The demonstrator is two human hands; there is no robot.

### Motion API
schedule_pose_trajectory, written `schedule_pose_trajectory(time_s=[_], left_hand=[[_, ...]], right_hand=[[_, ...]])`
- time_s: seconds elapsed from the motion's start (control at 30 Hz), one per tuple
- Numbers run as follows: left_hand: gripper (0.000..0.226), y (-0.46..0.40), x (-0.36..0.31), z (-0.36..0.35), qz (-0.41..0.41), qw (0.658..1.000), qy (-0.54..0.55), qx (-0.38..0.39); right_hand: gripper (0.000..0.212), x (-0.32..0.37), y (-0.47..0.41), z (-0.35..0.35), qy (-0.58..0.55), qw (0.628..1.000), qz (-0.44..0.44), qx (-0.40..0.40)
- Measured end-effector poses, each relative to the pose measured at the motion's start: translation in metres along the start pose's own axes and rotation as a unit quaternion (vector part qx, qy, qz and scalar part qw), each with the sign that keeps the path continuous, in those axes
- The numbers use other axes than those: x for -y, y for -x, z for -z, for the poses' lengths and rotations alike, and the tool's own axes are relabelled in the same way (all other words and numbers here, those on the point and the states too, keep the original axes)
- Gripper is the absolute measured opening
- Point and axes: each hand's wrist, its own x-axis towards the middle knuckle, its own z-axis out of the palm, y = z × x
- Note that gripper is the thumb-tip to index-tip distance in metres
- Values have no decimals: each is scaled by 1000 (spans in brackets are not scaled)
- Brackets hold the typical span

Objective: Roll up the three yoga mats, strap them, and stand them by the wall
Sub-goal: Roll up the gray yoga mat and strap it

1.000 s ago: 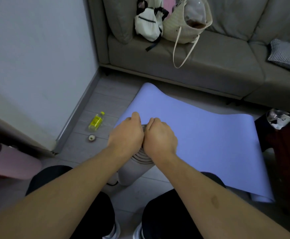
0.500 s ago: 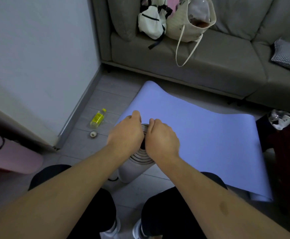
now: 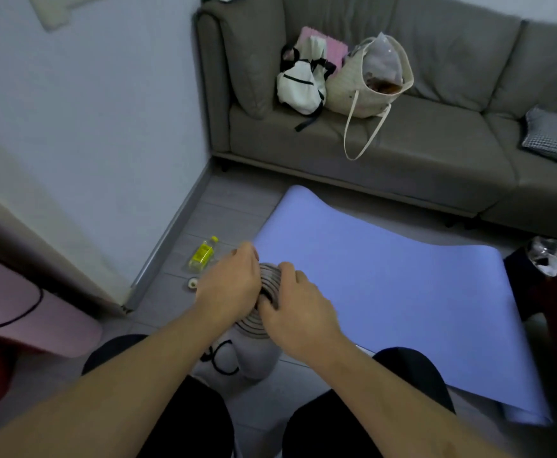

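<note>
Hands gripped the top end of a rolled grey mat (image 3: 254, 352) that stood upright on the floor between the person's knees: the left hand (image 3: 229, 289) curled round its left side, the right hand (image 3: 298, 314) round its right. Just beyond lay a blue mat (image 3: 403, 299) spread flat before the sofa (image 3: 436, 150). A rolled pink mat (image 3: 22, 312) lay to the left, by the wall (image 3: 88, 110).

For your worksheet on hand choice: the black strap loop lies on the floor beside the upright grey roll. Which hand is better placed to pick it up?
Left. The black strap loop lies on the left hand's side of the grey rolled mat; the right hand would have to cross over.
</note>
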Motion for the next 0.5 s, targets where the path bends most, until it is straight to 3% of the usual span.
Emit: schedule_pose_trajectory(time_s=[0.17, 0.4, 0.5], left_hand=[[33, 10, -8, -11, -22, 996, 81, 19], [33, 15, -31, -3, 64, 986, 154, -25], [26, 16, -35, -18, 64, 991, 118, -4]], right_hand=[[32, -2, 6, 10, -2, 997, -65, 35], [30, 3, 13, 38, 104, 994, 19, 3], [30, -5, 15, 36, 113, 992, 28, 44]])
